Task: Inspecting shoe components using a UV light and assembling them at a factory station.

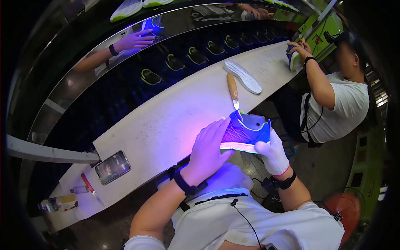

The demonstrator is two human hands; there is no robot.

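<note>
A blue sneaker point(246, 132) with a white sole is held in front of me, over the near edge of the white worktable point(158, 121), under violet light. My bare left hand point(208, 143) closes on its toe end, fingers laid along the upper and thumb low by the sole. My right hand point(275, 154), in a white knit glove, grips the heel end, thumb against the sole. Just beyond the shoe lies a wooden-handled tool point(232, 87) with a short flat metal blade, its tip close to the shoe's collar. A loose white shoe sole point(243, 76) lies beside that tool.
At the table's left end are a phone point(113, 167), a red-handled knife point(89, 185) and small bottles point(62, 203). Shoes point(175, 62) line a dark channel beyond the table, below a shiny metal panel point(98, 62). A co-worker point(333, 91) at right holds another shoe point(295, 58).
</note>
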